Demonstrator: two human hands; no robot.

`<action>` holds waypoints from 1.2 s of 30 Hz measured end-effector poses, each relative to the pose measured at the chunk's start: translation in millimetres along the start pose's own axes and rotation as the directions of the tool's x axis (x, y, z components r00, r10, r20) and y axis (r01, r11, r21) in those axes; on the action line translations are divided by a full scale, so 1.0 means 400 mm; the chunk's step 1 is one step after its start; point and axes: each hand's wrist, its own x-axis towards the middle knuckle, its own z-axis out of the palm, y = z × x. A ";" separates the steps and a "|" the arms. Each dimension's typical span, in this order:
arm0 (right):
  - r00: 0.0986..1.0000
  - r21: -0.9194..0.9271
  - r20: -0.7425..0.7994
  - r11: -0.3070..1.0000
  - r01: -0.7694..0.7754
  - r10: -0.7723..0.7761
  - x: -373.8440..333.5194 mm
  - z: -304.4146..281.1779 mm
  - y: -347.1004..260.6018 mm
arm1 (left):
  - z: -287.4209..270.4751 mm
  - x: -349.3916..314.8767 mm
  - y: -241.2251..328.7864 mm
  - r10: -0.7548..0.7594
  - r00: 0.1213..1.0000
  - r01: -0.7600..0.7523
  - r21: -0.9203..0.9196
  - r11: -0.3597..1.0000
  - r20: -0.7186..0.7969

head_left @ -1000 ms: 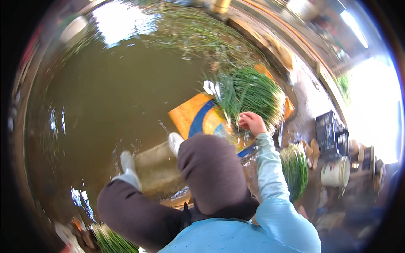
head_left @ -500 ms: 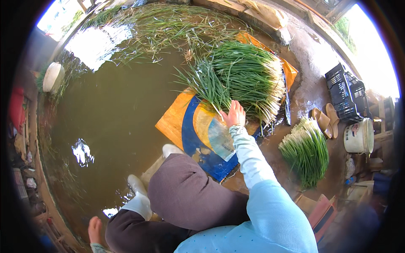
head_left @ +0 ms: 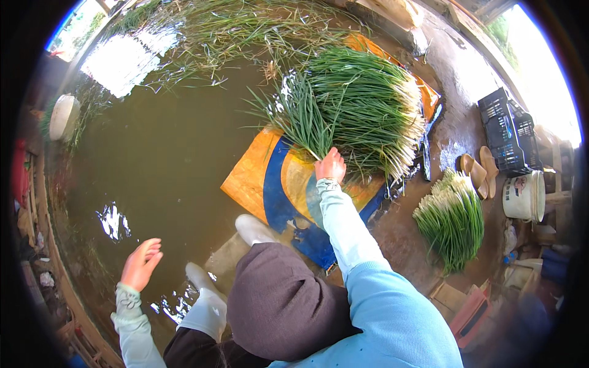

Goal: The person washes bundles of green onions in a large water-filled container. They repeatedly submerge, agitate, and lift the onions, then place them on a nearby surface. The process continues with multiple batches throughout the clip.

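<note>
My right hand (head_left: 331, 166) is closed around the pale stem ends of a bunch of spring onions (head_left: 305, 118), whose green leaves fan out to the far left. This bunch lies against the big heap of spring onions (head_left: 363, 104), white ends turned right. Under them is an orange and blue plastic sheet (head_left: 245, 179) beside the water. My left hand (head_left: 142, 264) hangs over the brown water (head_left: 165, 184) at the lower left, its fingers apart and holding nothing. A smaller pile of spring onions (head_left: 453, 221) rests on the wet floor to my right.
Loose grass-like leaves (head_left: 245, 34) float along the pool's far edge. At the right stand a black plastic crate (head_left: 506, 132), brown slippers (head_left: 481, 172) and a white bucket (head_left: 524, 196). A pale round container (head_left: 64, 118) sits at the left edge. My white boots (head_left: 253, 228) are near the water.
My left hand has come up into view from the lower edge, over the water. My right hand has closed on the stem ends of the spring onions.
</note>
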 end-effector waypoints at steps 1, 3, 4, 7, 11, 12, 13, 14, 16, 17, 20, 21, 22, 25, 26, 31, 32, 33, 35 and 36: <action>0.998 0.019 0.051 1.000 -0.021 0.020 0.005 0.003 -0.002 | 0.027 0.036 0.009 0.027 0.999 -0.027 0.010 1.000 0.034; 0.987 0.075 0.155 0.995 -0.062 0.050 0.010 0.003 -0.007 | 0.086 0.100 0.027 0.040 0.994 -0.040 -0.004 0.999 0.106; 0.995 0.036 0.090 0.999 0.031 -0.034 0.012 0.000 -0.010 | 0.116 0.127 0.036 0.044 0.989 -0.041 -0.024 0.999 0.139; 0.960 -0.084 -0.066 0.960 0.266 -0.272 0.010 -0.022 -0.018 | 0.205 0.194 0.064 0.106 0.973 -0.086 -0.102 0.991 0.204; 0.969 -0.140 -0.040 0.962 0.235 -0.243 0.011 -0.072 -0.057 | 0.299 0.257 0.112 0.121 0.943 -0.075 -0.158 0.985 0.309; 0.959 -0.163 -0.098 0.955 0.248 -0.265 0.009 -0.088 -0.073 | 0.318 0.269 0.127 0.128 0.935 -0.074 -0.172 0.982 0.329; 0.949 -0.180 -0.131 0.948 0.263 -0.288 0.002 -0.105 -0.091 | 0.335 0.279 0.141 0.114 0.927 -0.053 -0.176 0.983 0.356; 0.946 -0.207 -0.135 0.942 0.265 -0.296 -0.007 -0.124 -0.110 | 0.351 0.288 0.156 0.170 0.919 -0.040 -0.342 0.939 0.356; 0.893 -0.172 -0.189 0.909 0.380 -0.409 -0.049 -0.161 -0.155 | 0.387 0.301 0.182 0.203 0.908 0.064 -0.602 0.796 0.365; 0.884 -0.167 -0.164 0.895 0.413 -0.438 -0.085 -0.178 -0.182 | 0.410 0.303 0.193 0.207 0.917 0.107 -0.709 0.697 0.341; 0.839 -0.125 -0.112 0.845 0.520 -0.533 -0.212 -0.225 -0.247 | 0.495 0.331 0.212 0.205 0.924 0.250 -0.917 0.311 0.322; 0.816 -0.040 0.006 0.815 0.578 -0.578 -0.250 -0.238 -0.254 | 0.522 0.343 0.207 0.178 0.912 0.338 -0.924 0.180 0.369; 0.774 0.027 0.086 0.778 0.628 -0.627 -0.288 -0.249 -0.254 | 0.555 0.360 0.201 0.122 0.921 0.362 -0.929 0.078 0.369; 0.524 0.179 0.268 0.576 0.798 -0.809 -0.373 -0.272 -0.218 | 0.646 0.403 0.157 0.006 0.890 0.451 -0.878 -0.161 0.456; 0.490 0.461 0.400 0.632 0.623 -0.775 -0.375 -0.274 -0.187 | 0.665 0.411 0.133 -0.024 0.871 0.486 -0.867 -0.108 0.491; 0.738 0.409 0.228 0.750 0.519 -0.635 -0.209 -0.226 0.024 | 0.680 0.399 0.039 -0.066 0.835 0.549 -0.835 0.031 0.546; 0.811 0.223 0.221 0.837 0.499 -0.542 -0.157 -0.201 0.051 | 0.661 0.395 0.034 -0.105 0.822 0.567 -0.820 0.074 0.559; 0.863 0.246 0.078 0.849 0.468 -0.499 -0.097 -0.174 0.069 | 0.648 0.388 0.041 -0.058 0.818 0.551 -0.809 -0.203 0.572; 0.903 0.254 0.009 0.874 0.413 -0.430 -0.010 -0.118 0.085 | 0.589 0.376 0.058 0.030 0.818 0.546 -0.759 -0.354 0.574; 0.913 0.236 0.052 0.893 0.382 -0.404 0.022 -0.092 0.085 | 0.552 0.366 0.069 0.049 0.805 0.544 -0.704 -0.457 0.591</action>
